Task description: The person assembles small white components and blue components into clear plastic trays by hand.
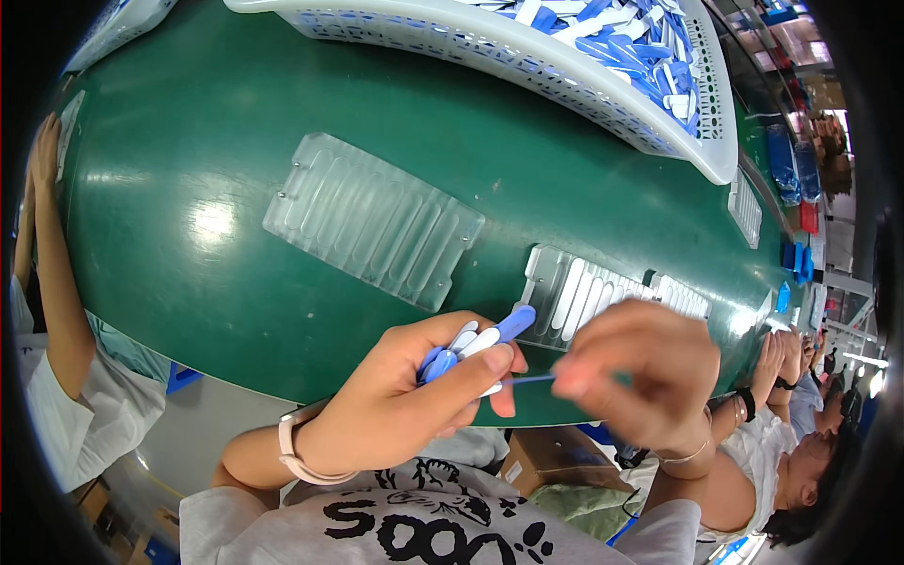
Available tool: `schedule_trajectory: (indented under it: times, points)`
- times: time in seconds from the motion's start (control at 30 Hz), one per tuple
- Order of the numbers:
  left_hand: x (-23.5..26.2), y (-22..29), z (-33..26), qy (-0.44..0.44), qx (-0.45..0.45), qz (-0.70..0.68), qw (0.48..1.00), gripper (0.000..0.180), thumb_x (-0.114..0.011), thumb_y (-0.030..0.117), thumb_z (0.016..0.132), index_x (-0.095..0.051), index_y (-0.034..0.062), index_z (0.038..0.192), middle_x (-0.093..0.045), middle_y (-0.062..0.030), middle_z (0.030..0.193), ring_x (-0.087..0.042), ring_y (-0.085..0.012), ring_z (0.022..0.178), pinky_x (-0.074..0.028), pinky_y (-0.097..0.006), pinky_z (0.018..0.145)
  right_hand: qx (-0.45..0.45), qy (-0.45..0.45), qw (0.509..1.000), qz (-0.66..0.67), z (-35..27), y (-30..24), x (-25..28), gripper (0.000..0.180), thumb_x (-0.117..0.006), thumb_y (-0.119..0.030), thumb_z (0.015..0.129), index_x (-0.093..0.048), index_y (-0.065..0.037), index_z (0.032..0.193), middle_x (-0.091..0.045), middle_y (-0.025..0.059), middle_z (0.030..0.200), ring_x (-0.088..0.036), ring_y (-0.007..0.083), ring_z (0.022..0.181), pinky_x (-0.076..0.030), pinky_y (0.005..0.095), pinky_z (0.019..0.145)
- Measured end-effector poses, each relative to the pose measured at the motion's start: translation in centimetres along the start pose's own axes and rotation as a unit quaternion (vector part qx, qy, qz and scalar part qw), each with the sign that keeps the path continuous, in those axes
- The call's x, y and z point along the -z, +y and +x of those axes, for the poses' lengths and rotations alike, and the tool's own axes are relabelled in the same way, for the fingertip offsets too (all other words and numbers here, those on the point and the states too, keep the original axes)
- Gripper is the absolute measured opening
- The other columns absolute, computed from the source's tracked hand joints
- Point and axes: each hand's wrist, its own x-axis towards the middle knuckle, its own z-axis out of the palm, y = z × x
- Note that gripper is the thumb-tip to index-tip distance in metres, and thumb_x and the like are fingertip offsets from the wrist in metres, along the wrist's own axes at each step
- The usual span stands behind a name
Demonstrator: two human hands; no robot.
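Both hands worked low over the near edge of the green table [188, 141]. Left hand [405, 386] curled around a small bundle of blue and white pieces [478, 342], flat and round-ended, thumb pressed over them. Right hand [645, 372], at 3 o'clock from the left, was motion-blurred; fingertips closed in a pinch on the end of a thin blue strip [534, 379] that reached across to the left hand's fingers. Clear slotted tray [372, 221] lay near 12 o'clock of the left hand, slots bare. Second slotted tray [540, 268] sat at 2 o'clock, white pieces in several slots, partly hidden behind the right hand. White perforated basket [471, 42] stood at 1 o'clock, well apart, heaped with loose blue and white pieces. Co-worker's hands [43, 155] showed at 10 o'clock.
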Motion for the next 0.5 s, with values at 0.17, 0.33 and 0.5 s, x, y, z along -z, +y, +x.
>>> schedule_trajectory:
  times: [0.17, 0.33, 0.5]
  points:
    - [-0.1, -0.4, 0.2, 0.010, -0.055, 0.039, 0.998, 0.018, -0.051, 0.016, 0.094, -0.055, -0.0008, 0.093, -0.062, -0.0103, 0.072, -0.039, -0.0039, 0.047, -0.030, -0.021, 0.042, -0.223, 0.110, 0.946, 0.207, -0.4, 0.3, -0.2, 0.009, -0.067, 0.004, 0.079, -0.068, 0.003, 0.088, -0.064, 0.0086, 0.079, -0.058, 0.0079, 0.066, -0.041, 0.0209, 0.054]
    - [-0.3, -0.3, 0.2, 0.031, -0.098, 0.158, 0.982, 0.018, -0.051, 0.017, 0.094, -0.055, -0.0004, 0.093, -0.063, -0.0054, 0.072, -0.039, -0.0010, 0.050, -0.032, -0.019, 0.044, -0.199, 0.068, 0.943, 0.257, -0.3, 0.1, 0.2, 0.019, -0.069, 0.005, 0.077, -0.068, 0.004, 0.095, -0.066, 0.0108, 0.085, -0.062, 0.0116, 0.071, -0.046, 0.0215, 0.061]
    - [-0.1, -1.1, 0.3, 0.087, -0.203, 0.245, 0.944, 0.019, -0.052, 0.018, 0.094, -0.056, -0.0003, 0.091, -0.063, -0.0038, 0.071, -0.041, -0.0013, 0.051, -0.032, -0.019, 0.046, -0.167, 0.084, 0.955, 0.229, -0.8, 0.1, -0.1, 0.025, -0.069, 0.007, 0.074, -0.067, 0.004, 0.098, -0.068, 0.0135, 0.089, -0.064, 0.0166, 0.074, -0.048, 0.0234, 0.064]
